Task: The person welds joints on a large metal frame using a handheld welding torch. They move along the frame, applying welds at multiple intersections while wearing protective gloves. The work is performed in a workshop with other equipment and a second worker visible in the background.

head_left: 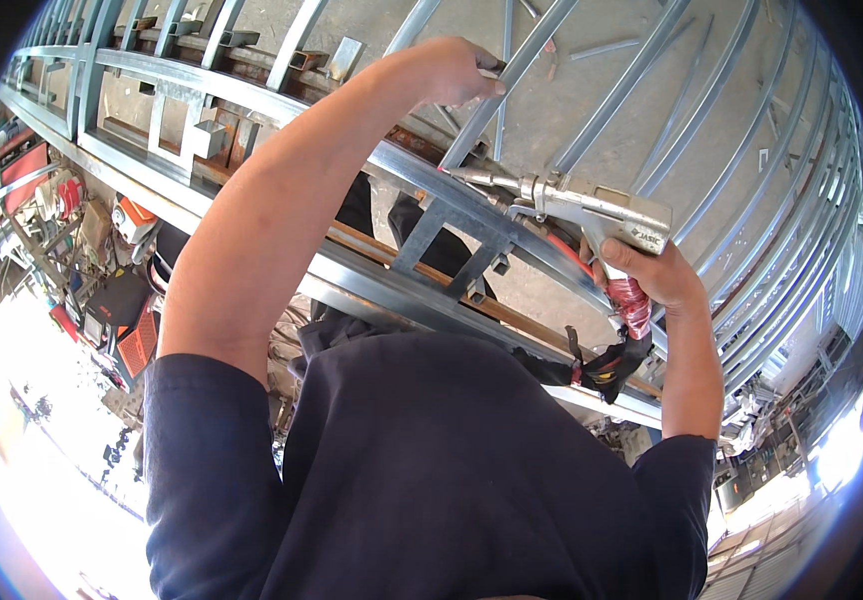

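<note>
My right hand (pixel 657 270) is closed round the grip of a silver handheld welding gun (pixel 607 212), with red wrapping (pixel 629 305) below my fingers. The gun points left. Its narrow nozzle (pixel 474 176) reaches the joint where a slanting square metal bar (pixel 527 60) meets the long rail (pixel 402 165) of a galvanized frame. Farther up that bar, my left hand (pixel 457 72) is closed with its fingertips against it. Part of those fingers is hidden behind the bar.
Many parallel bars (pixel 712 90) of the frame run off to the right. Nearer my body lies a second rail (pixel 382 285), with short cross plates (pixel 417 235) between the two. A black-wrapped cable (pixel 612 370) hangs below the gun. Tools and clutter, including an orange panel (pixel 139 342), lie at left.
</note>
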A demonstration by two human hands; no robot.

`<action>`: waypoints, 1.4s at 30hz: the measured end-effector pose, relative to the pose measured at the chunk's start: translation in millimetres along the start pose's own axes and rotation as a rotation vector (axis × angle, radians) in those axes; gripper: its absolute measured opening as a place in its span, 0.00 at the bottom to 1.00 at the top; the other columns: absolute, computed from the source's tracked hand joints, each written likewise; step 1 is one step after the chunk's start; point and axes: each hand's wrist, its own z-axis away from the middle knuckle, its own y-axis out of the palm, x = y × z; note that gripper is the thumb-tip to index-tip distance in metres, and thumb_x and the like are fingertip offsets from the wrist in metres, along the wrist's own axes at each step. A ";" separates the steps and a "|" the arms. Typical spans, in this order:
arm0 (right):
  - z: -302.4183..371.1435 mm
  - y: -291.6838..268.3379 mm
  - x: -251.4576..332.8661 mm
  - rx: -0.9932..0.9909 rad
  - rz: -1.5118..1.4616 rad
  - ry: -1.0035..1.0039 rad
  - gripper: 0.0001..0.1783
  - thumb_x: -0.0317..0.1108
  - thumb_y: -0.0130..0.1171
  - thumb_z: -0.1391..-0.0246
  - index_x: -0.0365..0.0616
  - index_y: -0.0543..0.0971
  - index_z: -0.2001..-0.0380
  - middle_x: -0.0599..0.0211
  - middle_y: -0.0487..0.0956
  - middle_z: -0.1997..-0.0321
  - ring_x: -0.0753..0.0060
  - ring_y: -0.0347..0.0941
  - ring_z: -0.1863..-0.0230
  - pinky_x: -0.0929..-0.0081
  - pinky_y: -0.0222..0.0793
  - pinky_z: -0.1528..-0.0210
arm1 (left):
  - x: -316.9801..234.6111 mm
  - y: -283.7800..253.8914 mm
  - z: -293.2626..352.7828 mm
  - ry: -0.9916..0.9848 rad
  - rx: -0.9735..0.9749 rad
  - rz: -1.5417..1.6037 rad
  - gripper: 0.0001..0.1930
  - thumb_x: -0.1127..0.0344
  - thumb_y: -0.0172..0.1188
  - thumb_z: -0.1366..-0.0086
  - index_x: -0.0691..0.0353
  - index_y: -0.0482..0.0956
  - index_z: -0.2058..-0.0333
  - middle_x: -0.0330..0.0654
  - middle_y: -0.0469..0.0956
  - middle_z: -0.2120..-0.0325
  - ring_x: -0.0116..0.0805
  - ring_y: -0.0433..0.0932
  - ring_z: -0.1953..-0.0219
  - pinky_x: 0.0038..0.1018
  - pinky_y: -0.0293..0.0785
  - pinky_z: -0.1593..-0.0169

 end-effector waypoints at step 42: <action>-9.6 -5.7 -5.1 0.037 -0.010 -0.009 0.29 0.49 0.73 0.44 0.38 0.79 0.49 0.63 0.82 0.64 0.73 0.80 0.68 0.71 0.79 0.68 | -6.8 -4.5 -2.4 0.012 0.005 -0.105 0.27 0.52 0.66 0.33 0.50 0.78 0.37 0.44 0.87 0.58 0.35 0.85 0.55 0.33 0.78 0.46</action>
